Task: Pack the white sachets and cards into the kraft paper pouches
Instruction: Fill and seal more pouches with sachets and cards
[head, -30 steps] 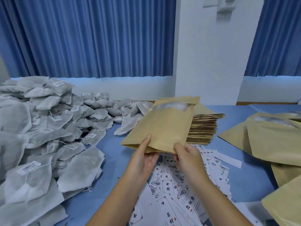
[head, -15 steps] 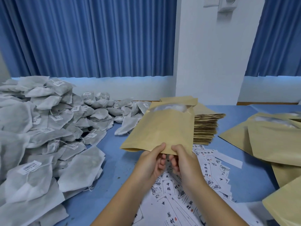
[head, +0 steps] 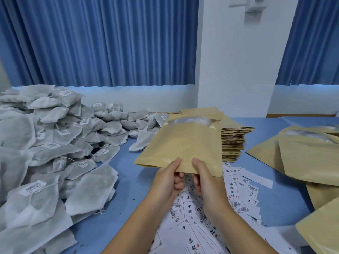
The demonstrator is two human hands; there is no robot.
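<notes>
I hold one kraft paper pouch (head: pixel 183 143) above the blue table, its clear window at the far end. My left hand (head: pixel 167 182) and my right hand (head: pixel 205 180) pinch its near edge side by side, thumbs on top and fingers curled beneath. A big heap of white sachets (head: pixel 45 153) with small labels fills the left of the table. Printed white cards (head: pixel 198 217) lie fanned out under my hands. A stack of flat kraft pouches (head: pixel 233 142) sits just behind the held pouch.
Several kraft pouches (head: pixel 308 158) with windows lie overlapping at the right, reaching the near right corner. Bare blue table surface (head: pixel 128 180) shows between the sachet heap and the cards. Blue curtains and a white pillar (head: pixel 234 66) stand behind the table.
Both hands have slid together along the pouch's near edge, from apart to almost touching. The pouch has shifted slightly left and stands a bit more upright.
</notes>
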